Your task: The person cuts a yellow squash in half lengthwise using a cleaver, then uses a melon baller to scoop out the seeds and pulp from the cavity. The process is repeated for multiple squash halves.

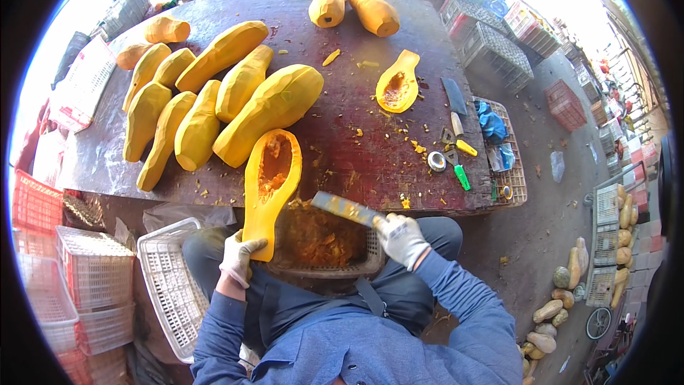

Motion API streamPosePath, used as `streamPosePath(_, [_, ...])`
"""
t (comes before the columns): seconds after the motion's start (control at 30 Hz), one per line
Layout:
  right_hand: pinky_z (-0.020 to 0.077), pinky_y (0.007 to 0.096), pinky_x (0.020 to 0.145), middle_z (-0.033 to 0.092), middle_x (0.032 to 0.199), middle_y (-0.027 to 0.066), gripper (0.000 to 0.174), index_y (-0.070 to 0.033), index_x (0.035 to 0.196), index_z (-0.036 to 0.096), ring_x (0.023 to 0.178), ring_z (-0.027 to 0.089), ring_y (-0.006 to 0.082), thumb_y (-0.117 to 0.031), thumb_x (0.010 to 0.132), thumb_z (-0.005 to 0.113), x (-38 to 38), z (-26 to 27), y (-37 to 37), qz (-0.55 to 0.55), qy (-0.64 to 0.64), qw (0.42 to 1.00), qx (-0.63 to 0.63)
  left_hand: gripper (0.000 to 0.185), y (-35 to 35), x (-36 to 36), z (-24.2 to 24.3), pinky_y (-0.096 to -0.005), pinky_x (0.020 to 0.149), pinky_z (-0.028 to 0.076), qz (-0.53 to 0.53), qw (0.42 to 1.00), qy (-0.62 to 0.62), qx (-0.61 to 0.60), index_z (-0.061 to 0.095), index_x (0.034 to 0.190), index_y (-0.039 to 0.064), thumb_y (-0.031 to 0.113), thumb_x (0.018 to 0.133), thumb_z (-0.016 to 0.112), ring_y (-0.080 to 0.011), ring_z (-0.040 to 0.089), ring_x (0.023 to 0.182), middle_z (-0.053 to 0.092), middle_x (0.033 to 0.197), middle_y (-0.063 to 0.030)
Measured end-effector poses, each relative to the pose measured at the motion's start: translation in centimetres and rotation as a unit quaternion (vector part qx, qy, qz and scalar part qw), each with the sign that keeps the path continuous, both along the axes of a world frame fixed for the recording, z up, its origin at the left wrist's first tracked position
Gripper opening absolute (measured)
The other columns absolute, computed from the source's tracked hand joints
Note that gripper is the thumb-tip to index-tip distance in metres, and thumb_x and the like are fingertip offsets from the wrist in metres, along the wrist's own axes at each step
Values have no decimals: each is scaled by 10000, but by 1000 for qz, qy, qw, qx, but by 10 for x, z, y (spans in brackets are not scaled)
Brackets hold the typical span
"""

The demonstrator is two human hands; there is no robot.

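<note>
My gloved left hand (pixel 240 256) grips the neck of a peeled, halved squash (pixel 272 182). Its cut face is turned up, showing a hollow with orange pulp, and its wide end reaches over the table edge. In my gloved right hand (pixel 402 239) is a flat metal blade (pixel 344 208) smeared with pulp; the glove hides its handle. The blade points left, apart from the squash. Between my legs sits a crate (pixel 374 256) holding orange squash pulp (pixel 326 240). Another halved squash (pixel 409 72) lies cut side up farther back on the table.
Peeled squashes (pixel 197 125) crowd the left of the table (pixel 342 133), with more (pixel 374 10) at its far edge. A cleaver (pixel 454 97), a green-handled peeler (pixel 460 175) and a round metal item (pixel 436 161) lie right. A white crate (pixel 176 283) stands by my left leg.
</note>
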State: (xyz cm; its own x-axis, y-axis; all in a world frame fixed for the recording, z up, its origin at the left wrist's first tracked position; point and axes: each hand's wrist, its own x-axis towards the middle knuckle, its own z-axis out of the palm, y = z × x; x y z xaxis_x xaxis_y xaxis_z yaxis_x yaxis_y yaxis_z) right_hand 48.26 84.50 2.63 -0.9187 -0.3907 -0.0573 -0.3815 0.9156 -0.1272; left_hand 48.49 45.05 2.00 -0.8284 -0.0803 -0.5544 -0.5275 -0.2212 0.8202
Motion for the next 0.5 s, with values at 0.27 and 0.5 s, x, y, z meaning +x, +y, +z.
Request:
streamPosePath(0.27, [558,418,687,660,840,96,169,-130,1036,718,760,683,284,-219,903,662,-15,15,-10,-20,42,998,-29,461,0,-1,1,-334,881,551,12,1000,-6,-12,658,1206,-79,-42,767,795,-235,708,931,735,1081,-128])
streamPosePath(0.5, [557,429,696,660,835,99,195,-154,1078,704,790,693,299,-224,898,676,-12,12,-11,71,7,997,-42,514,-2,0,-6,-332,901,545,-31,999,2,-21,637,1253,-82,5,779,815,-217,705,960,731,1100,-128])
